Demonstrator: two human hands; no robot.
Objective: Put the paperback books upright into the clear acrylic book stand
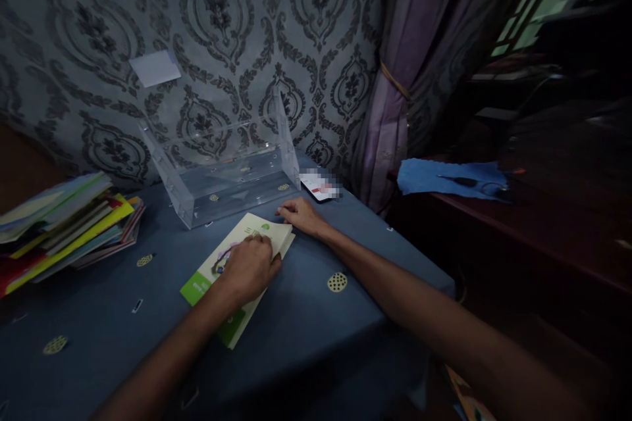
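Note:
A thin book (202, 276) with a pale and green cover lies at an angle on the blue tablecloth. My left hand (249, 268) is on its cover, fingers bent over it and thumb at the right edge. Just past the book's upper right corner, my right hand (303, 217) rests near the cloth, loosely curled, with nothing visible in it. Behind the book stands a clear plastic rack (185, 200) with upright side panels. A white card-like item with a dark edge (316, 189) lies by the rack's right side, partly blurred out.
To the left is an uneven stack of books (74, 237). Patterned curtain (217, 13) hangs behind the table, and a tied purple curtain (390, 112) hangs at its right. Beyond a dark gap, a blue cloth (424, 177) with a dark tool lies on a reddish surface (553, 230).

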